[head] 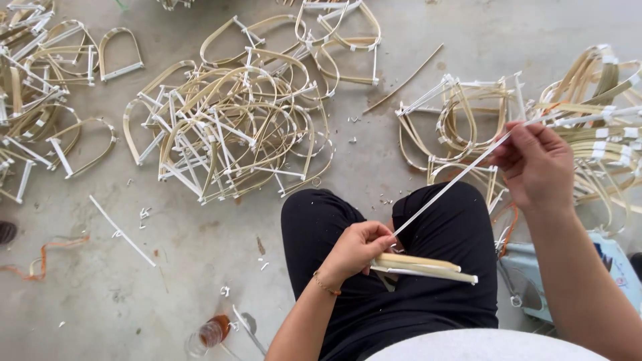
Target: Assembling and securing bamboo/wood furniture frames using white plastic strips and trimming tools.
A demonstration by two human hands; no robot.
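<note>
White plastic strap (pixel 461 175) runs taut over the lap, from the left hand (pixel 358 249) up to the right hand (pixel 535 164). Left hand pinches the strap's lower end and a bundle of bamboo strips (pixel 428 267); right hand pinches the upper end. Many bound bamboo arch frames are done: big heap (pixel 234 127) ahead, more far left (pixel 40 80), stack at right (pixel 595 113). This bundle looks only begun. No container with visible contents; bottle (pixel 210 334) on floor.

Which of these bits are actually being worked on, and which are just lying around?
In hand:
left hand pinching bamboo strips
right hand pulling white strap

Lying about:
heap of finished bamboo loops
loose white strip
orange cord
small bottle
</note>
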